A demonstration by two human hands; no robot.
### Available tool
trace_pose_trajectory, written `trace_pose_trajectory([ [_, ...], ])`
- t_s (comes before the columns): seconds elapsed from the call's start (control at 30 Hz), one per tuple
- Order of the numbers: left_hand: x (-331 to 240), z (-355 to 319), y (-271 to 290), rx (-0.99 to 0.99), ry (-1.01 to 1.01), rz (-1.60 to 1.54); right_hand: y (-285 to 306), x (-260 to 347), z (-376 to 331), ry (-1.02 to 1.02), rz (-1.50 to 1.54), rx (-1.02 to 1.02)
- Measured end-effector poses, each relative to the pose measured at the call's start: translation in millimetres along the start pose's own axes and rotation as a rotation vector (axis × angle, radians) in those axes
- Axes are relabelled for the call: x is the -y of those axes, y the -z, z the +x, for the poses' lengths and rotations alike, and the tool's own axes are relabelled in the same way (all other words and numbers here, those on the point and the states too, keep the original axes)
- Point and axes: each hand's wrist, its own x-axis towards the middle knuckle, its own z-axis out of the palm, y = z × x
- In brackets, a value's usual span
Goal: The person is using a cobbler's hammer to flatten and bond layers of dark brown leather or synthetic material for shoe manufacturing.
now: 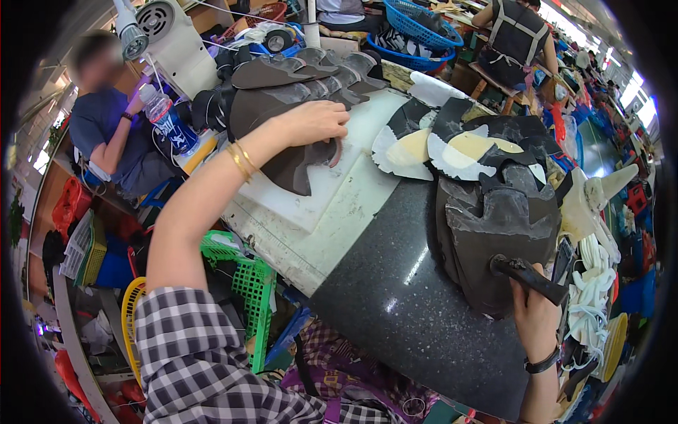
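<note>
hands on cut leather pieces at a crowded desk

left hand [314, 121] lies palm down, fingers flat and spread, on a dark brown leather piece [289, 159] that rests on the pale cutting board [332, 205] at the far left of the desk [395, 283]. its grip is not closed round anything; it presses the piece, seemingly to keep it from sliding. the piece is long and curved, its long axis running from the stack of similar dark pieces [296, 74] at the back down toward the person, with a narrow point aimed at the near edge of the board.

right hand [534, 311] is at the near right, its grip closed round the dark handle of a tool [530, 275]. the handle slants from lower right up to the left, its head end resting on a pile of black cut pieces [494, 226], which looks like a ready working hold. beyond that pile, black pieces with cream and white patches [438, 148] fan out across the desk. a water bottle [168, 116] stands by a sewing machine [169, 35] at the back left, near a seated person in blue [106, 131].
</note>
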Motion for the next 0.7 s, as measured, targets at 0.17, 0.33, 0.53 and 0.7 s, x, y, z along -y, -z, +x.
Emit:
trace_pose_trajectory([
  [0.17, -80.8, 1.3, 132.5, 0.007, -0.019, -0.274, 6.1, -1.5, -9.7, -0.076, -0.021, 0.076],
  [0.33, -161.0, 3.1, 185.3, -0.041, -0.133, -1.155, 2.6, -14.3, -20.1, 0.188, -0.074, -0.081],
  [0.53, -277.1, 11.5, 82.1, 0.465, 0.276, -1.894, 23.4, 17.7, -39.3, -0.012, 0.174, -0.061],
  [0.7, -320.7, 0.0, 47.5, -0.195, 0.189, -1.022, 19.4, 38.7, -64.2, 0.169, 0.443, 0.383],
])
